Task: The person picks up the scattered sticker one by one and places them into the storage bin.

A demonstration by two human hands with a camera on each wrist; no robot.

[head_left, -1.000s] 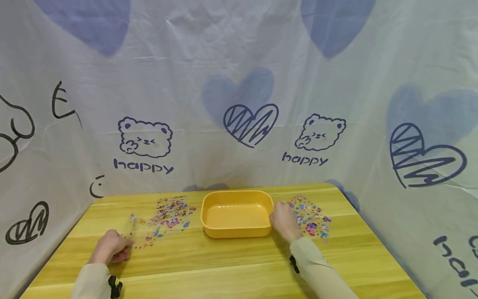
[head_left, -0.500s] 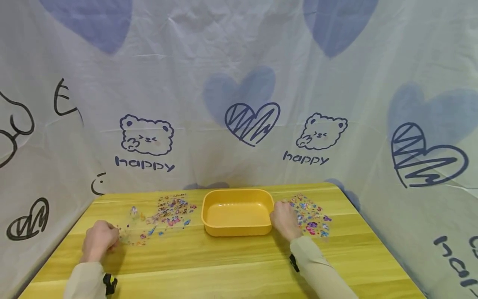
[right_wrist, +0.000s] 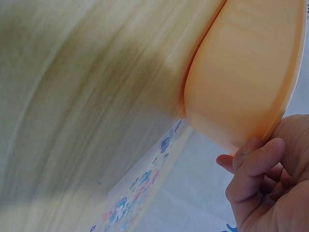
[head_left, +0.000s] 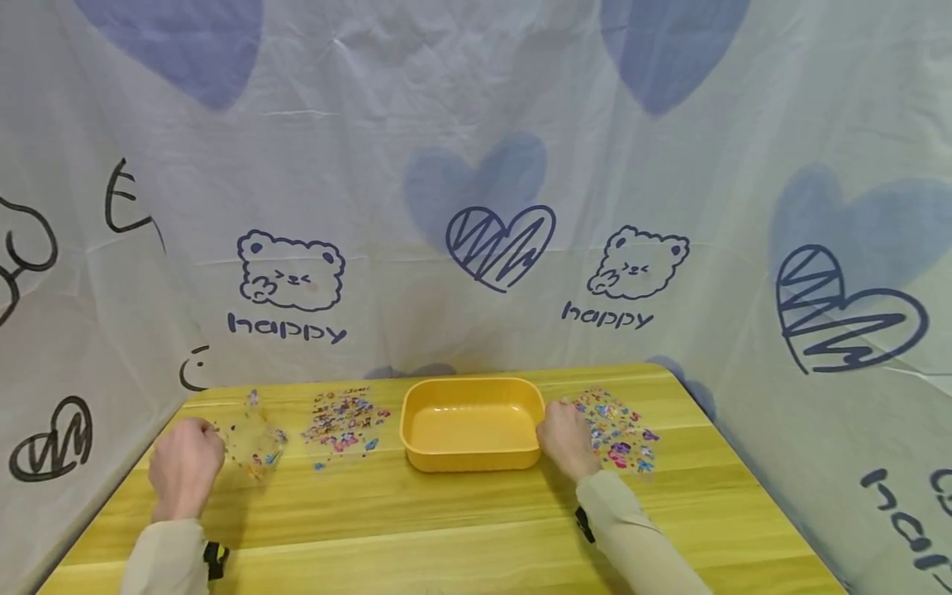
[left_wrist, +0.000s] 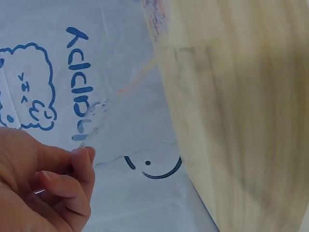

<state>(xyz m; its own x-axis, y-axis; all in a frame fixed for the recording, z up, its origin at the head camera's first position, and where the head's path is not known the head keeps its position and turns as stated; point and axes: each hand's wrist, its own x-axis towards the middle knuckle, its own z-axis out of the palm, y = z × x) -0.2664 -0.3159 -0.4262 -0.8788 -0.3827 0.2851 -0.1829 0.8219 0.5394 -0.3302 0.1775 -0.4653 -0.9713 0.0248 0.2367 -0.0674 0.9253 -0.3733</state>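
Observation:
My left hand (head_left: 188,464) is raised above the left of the table. In the left wrist view its thumb and curled index finger pinch the edge of a clear sticker sheet (left_wrist: 108,126), thin and hard to see there. In the head view this sheet (head_left: 256,454) hangs tilted to the right of the hand, dotted with small coloured prints. At the middle stands a yellow plastic basin (head_left: 473,460). My right hand (head_left: 567,438) holds the right rim of this basin, fingers curled against the outer wall (right_wrist: 241,72) in the right wrist view; part of the thumb is hidden.
Another patch of clear sticker sheet (head_left: 345,417) lies left of the basin, and a further sticker sheet (head_left: 617,434) lies to its right. The wooden table (head_left: 416,529) is bounded by hanging white cloth (head_left: 387,297) with printed hearts and bears.
My left hand has moved left and away from me, drawing the clear sheet off the pile beside the basin. My right hand and the basin have stayed in place.

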